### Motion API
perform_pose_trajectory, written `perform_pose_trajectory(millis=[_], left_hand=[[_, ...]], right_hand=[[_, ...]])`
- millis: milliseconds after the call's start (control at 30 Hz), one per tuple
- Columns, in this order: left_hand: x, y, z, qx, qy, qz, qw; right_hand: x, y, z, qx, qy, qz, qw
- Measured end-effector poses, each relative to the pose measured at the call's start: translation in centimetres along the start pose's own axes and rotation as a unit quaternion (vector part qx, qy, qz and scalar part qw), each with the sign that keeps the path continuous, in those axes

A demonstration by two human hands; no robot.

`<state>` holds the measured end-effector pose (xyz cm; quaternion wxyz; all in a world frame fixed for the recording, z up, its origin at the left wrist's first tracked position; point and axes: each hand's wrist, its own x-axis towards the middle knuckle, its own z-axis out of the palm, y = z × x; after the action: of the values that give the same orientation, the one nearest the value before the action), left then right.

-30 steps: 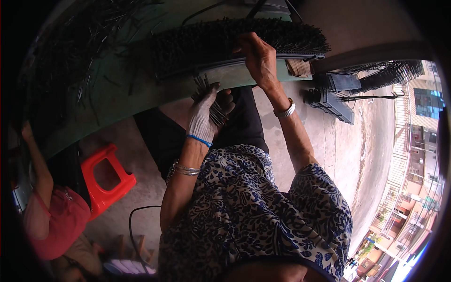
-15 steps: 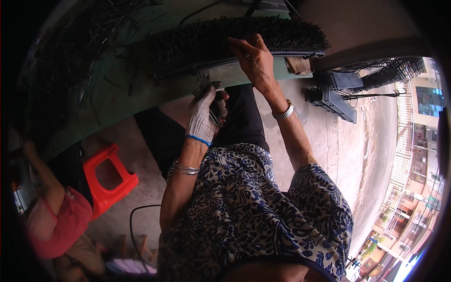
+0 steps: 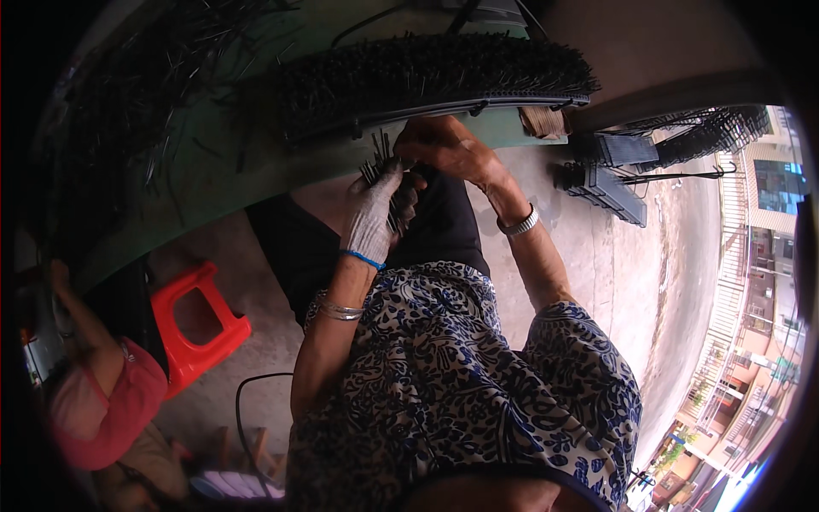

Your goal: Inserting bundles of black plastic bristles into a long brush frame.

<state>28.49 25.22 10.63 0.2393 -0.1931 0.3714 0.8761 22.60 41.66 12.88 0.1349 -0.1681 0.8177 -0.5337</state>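
Observation:
My left hand (image 3: 374, 205), in a white knit glove with dark fingers, is closed round a bundle of thin dark rods (image 3: 377, 162) whose ends stick up past the thumb. My bare right hand (image 3: 448, 149) is beside the top of this bundle, its fingers drawn together at the rods. What is between those fingertips is too small and dark to make out. Just beyond both hands, a long black rack (image 3: 409, 107) lies on the green table, densely filled with short dark rods (image 3: 444, 64) standing upright.
Loose dark rods (image 3: 128, 102) lie heaped on the green table (image 3: 196, 205) at the left. A brown folded stack (image 3: 543, 122) sits by the rack's right end. Grey racks (image 3: 618, 175) stand to the right. A red stool (image 3: 196, 324) and a person in pink (image 3: 111, 401) are at the lower left.
My right hand has come back from the rods in the rack to the bundle in my left hand. The left hand keeps its hold and has shifted only slightly.

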Motion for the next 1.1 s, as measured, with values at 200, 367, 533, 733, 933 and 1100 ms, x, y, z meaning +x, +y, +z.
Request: perform_pose_trajectory(millis=[200, 367, 533, 733, 933, 1100], left_hand=[[0.1, 0.7, 0.2, 0.020, 0.009, 0.000, 1.000], [0.9, 0.6, -0.4, -0.088, 0.082, -0.039, 0.992], [1.9, -0.2, -1.8, -0.097, 0.047, -0.033, 0.994], [1.6, -0.3, -1.5, -0.113, 0.060, -0.042, 0.991], [1.3, -0.3, -1.9, -0.115, 0.042, -0.021, 0.992], [1.3, -0.1, -2.4, -0.081, 0.008, -0.008, 0.997]], right_hand=[[-0.1, -0.7, -0.2, 0.038, -0.002, 0.032, 0.999], [0.0, -2.2, -0.5, 0.059, 0.077, 0.017, 0.995], [1.3, -2.5, -0.5, -0.145, 0.293, -0.083, 0.941], [3.2, -0.5, -0.2, -0.195, 0.320, -0.136, 0.917], [3.6, -0.4, 0.1, -0.179, 0.300, -0.118, 0.929], [3.5, -0.1, -0.6, -0.185, 0.281, -0.120, 0.934]])
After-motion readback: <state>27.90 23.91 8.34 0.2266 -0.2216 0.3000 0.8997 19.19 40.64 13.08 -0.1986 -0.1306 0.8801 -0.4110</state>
